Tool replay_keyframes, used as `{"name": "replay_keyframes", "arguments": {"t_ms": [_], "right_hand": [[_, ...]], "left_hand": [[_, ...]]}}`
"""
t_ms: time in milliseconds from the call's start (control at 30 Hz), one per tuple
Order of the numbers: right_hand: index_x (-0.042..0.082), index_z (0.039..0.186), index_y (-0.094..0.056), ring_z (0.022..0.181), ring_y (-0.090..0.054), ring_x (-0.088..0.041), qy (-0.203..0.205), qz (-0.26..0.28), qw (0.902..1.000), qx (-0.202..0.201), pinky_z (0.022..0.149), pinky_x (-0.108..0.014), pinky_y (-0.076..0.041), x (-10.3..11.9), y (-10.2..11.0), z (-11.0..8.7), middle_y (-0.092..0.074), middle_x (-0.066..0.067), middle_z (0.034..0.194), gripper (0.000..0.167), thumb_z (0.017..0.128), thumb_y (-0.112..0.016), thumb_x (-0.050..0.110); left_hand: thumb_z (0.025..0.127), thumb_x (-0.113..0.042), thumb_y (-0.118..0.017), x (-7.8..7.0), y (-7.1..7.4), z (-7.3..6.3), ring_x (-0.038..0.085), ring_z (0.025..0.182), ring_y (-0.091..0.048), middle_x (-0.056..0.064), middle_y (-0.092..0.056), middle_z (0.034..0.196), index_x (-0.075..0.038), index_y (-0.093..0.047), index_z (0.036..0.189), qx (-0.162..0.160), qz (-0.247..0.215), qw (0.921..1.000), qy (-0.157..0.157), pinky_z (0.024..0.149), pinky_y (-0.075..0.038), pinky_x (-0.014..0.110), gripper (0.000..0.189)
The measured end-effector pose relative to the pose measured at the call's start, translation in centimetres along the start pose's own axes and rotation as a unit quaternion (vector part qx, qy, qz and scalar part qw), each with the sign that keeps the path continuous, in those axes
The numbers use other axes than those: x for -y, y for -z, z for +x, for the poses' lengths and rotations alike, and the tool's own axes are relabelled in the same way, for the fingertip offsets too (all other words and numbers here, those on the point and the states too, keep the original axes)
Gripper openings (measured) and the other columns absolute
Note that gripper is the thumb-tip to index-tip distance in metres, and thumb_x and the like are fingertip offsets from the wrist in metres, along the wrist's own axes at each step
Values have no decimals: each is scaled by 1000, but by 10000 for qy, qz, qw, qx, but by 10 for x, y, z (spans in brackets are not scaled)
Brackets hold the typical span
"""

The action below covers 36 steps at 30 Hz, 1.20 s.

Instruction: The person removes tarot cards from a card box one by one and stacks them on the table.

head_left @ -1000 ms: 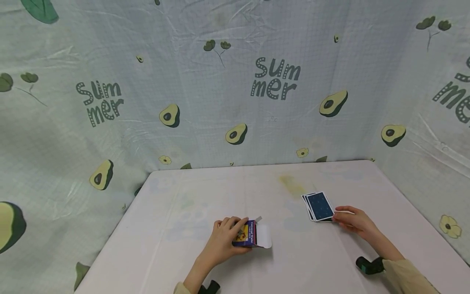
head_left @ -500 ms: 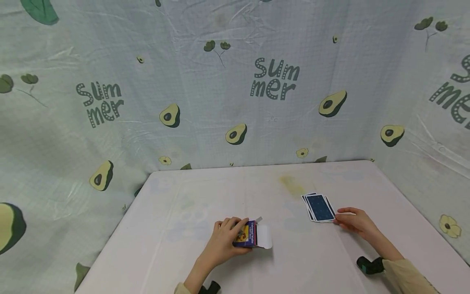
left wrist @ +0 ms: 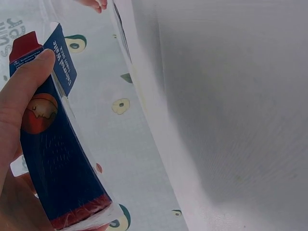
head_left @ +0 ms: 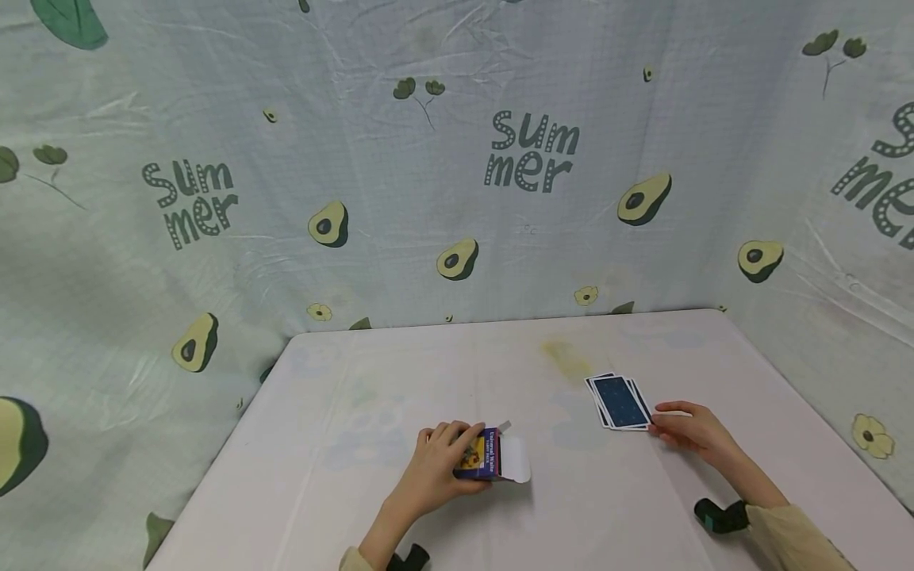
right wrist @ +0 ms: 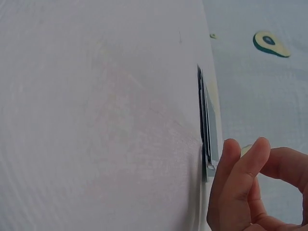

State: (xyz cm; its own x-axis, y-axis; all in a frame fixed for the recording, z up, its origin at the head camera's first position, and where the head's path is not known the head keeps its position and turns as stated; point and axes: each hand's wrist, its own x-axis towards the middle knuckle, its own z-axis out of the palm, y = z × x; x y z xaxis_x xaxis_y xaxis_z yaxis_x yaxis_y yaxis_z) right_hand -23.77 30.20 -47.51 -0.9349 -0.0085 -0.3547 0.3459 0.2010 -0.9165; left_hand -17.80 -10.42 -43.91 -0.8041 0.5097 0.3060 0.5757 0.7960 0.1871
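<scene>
My left hand (head_left: 437, 468) grips a dark blue tarot card box (left wrist: 62, 149), thumb on one face and fingers around the other side. The box lies tipped sideways, its white-lined end flap (head_left: 513, 460) open to the right. "Universal Waite" is printed on its end. To the right, a loose, slightly fanned pile of dark blue-backed cards (head_left: 620, 402) with white borders lies face down on the table. My right hand (head_left: 691, 431) is at the pile's near right corner, fingertips right at the edge. In the right wrist view its fingers (right wrist: 238, 183) are bent and overlap the pile's end.
The white cloth-covered table (head_left: 400, 381) runs back to a hanging backdrop (head_left: 400, 159) printed with avocados and "summer". A yellow stain (head_left: 566, 358) marks the cloth behind the cards. Black camera mounts (head_left: 720, 515) sit at both wrists.
The top card has shifted from its slanted, raised position to lie more in line on the pile. My right hand stays at the corner. The left hand and box have barely moved.
</scene>
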Motion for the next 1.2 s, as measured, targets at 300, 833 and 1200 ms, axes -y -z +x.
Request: {"name": "replay_keyframes", "arguments": {"t_ms": [300,833,1200], "right_hand": [[-12,124,-36,73,-63,-4,202,-46,9995,255,64,-19,-49,5,-7,-10,-67,8,78,56,85,-59,22],[-12,120,-39,83,-62,-4,657,-242,9891,1293,71,-22,-49,18,-36,-21,-66,-1,99,53,86,-57,24],[-11,117,-43,84,-63,-7,953,-326,9793,1756,73,-24,-49,29,-56,-30,-65,-8,104,50,86,-58,24]], "left_hand": [[68,-51,-70,1,0,1,15,102,-47,-2,-51,112,-21,-43,131,6,96,9999,-56,84,-35,43,75],[68,-52,-69,1,1,3,15,101,-48,-2,-51,112,-22,-42,131,-6,115,9999,-38,83,-35,42,75],[67,-51,-70,-2,1,7,13,99,-48,-3,-51,111,-21,-43,131,-66,146,9998,-131,82,-35,40,75]]}}
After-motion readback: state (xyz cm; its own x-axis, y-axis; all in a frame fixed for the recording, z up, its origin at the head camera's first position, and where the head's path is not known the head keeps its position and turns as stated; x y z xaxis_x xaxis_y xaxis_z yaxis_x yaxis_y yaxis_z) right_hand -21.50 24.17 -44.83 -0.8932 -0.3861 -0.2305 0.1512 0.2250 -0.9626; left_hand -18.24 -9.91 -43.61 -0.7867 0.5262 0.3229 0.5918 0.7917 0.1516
